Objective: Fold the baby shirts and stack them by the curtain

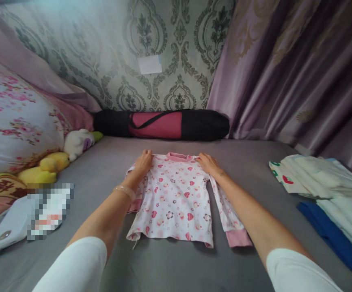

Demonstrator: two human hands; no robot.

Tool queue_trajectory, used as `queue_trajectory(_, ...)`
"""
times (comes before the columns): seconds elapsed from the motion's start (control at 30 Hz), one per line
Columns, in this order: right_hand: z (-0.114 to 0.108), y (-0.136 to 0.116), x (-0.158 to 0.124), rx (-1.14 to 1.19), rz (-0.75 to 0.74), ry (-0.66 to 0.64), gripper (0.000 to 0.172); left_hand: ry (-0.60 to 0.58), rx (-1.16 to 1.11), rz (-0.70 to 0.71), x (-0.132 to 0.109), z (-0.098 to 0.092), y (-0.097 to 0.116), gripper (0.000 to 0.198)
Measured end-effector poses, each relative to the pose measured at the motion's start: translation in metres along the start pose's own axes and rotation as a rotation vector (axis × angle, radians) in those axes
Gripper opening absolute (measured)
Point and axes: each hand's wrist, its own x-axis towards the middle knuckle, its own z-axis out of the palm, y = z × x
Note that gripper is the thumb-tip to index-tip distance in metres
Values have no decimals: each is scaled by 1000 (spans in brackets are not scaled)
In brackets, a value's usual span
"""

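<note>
A child's long-sleeved shirt point(176, 198), white with pink hearts and small figures, lies spread on the grey sheet, its pink collar away from me. My left hand point(144, 161) is closed on the shoulder at the left, and that forearm covers much of the left sleeve. At the opposite shoulder, my right hand point(206, 163) has its fingers bent over the fabric beside the collar. The right sleeve stretches down toward me, ending in a pink cuff. The hem is slightly uneven, with a loose thread at its left corner.
Folded light clothes point(318, 174) and a blue folded garment point(331, 235) lie at the right. A black and red long bag point(160, 125) rests along the wall. Plush toys point(78, 144), a floral pillow point(20, 121) and a white case point(14, 221) line the left side.
</note>
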Motion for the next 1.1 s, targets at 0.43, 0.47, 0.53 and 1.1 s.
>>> queue_trajectory(0.43, 13, -47, -21, -70, -253, 126, 37, 1, -150, 467, -12, 30, 54, 48)
queue_trajectory(0.47, 17, -48, -22, -52, -261, 113, 41, -35, -142, 424, -12, 35, 54, 52)
queue_trajectory(0.53, 25, -48, -23, -18, -257, 97, 49, -106, -129, 374, -12, 39, 54, 56)
queue_trajectory(1.1, -70, 30, -196, 505, -73, -122, 26, -142, -226, 752, -76, -9, 93, 37)
